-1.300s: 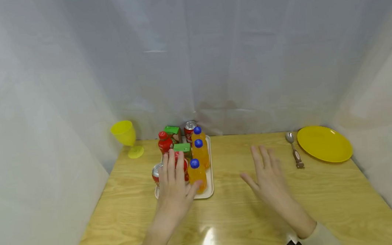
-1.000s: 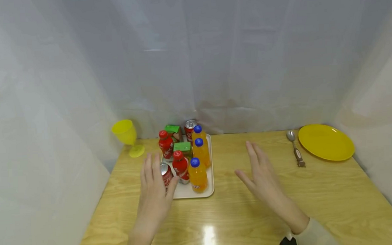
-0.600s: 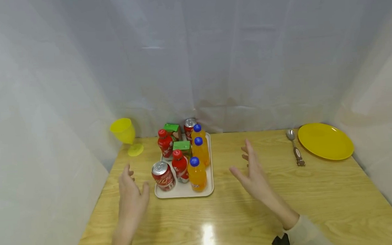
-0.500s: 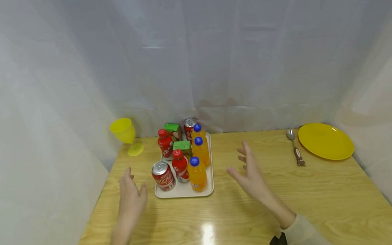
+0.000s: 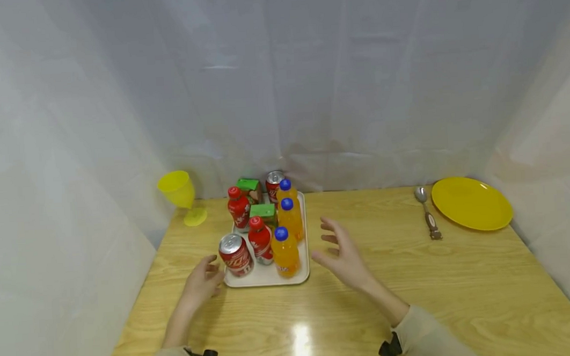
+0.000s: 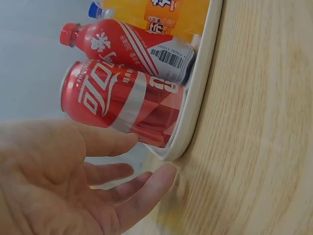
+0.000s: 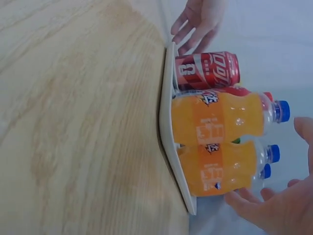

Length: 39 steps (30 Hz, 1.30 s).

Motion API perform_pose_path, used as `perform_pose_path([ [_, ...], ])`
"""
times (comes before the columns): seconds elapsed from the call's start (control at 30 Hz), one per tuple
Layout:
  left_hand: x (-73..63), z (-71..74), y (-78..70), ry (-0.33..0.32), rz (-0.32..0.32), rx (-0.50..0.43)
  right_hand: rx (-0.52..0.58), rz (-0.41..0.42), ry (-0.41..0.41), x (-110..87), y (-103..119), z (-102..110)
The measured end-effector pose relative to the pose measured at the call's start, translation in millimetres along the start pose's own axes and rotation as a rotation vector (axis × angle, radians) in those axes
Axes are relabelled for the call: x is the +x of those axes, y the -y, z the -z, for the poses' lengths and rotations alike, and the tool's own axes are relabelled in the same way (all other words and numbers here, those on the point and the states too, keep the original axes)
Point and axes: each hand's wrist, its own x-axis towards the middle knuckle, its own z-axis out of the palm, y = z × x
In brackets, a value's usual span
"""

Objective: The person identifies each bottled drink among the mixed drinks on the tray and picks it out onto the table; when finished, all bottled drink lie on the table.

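A white tray (image 5: 266,279) carries two red cola cans, two red bottles, two green-topped cartons (image 5: 263,213) and three orange soda bottles with blue caps. By its front left corner is my left hand (image 5: 201,284), fingers relaxed and nothing in them. In the left wrist view its fingertips come close to the front cola can (image 6: 122,103) and the tray's corner. My right hand (image 5: 343,258) is at the tray's right side, thumb and fingers spread, holding nothing. The right wrist view puts its fingertips near the orange soda bottles (image 7: 217,169).
A yellow goblet (image 5: 177,190) stands left of the tray. Far right on the wooden table (image 5: 370,329) lie a spoon (image 5: 427,213) and a yellow plate (image 5: 472,203). A pale curtain (image 5: 357,88) closes off the back and sides.
My left hand has gone from over the tray out to the left, then back in towards its front left corner. My right hand has moved left towards the tray. The drinks stay put.
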Motion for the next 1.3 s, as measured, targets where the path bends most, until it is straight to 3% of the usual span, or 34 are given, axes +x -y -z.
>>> perform_pose_path([
  [0.23,11.8,-3.2,2.7,0.065,0.05,-0.067,0.118,-0.062,0.086,7.8,-10,-15],
  [0.43,19.5,-5.0,3.8,0.058,0.064,-0.057,0.193,-0.089,0.153,13.6,-13,-25],
  [0.97,28.8,-9.2,4.8,0.001,0.086,0.005,0.235,-0.149,0.156,23.1,-14,-49],
  [1.3,34.9,-1.3,8.4,0.085,0.148,-0.15,0.256,-0.166,0.139,27.2,-10,-57],
])
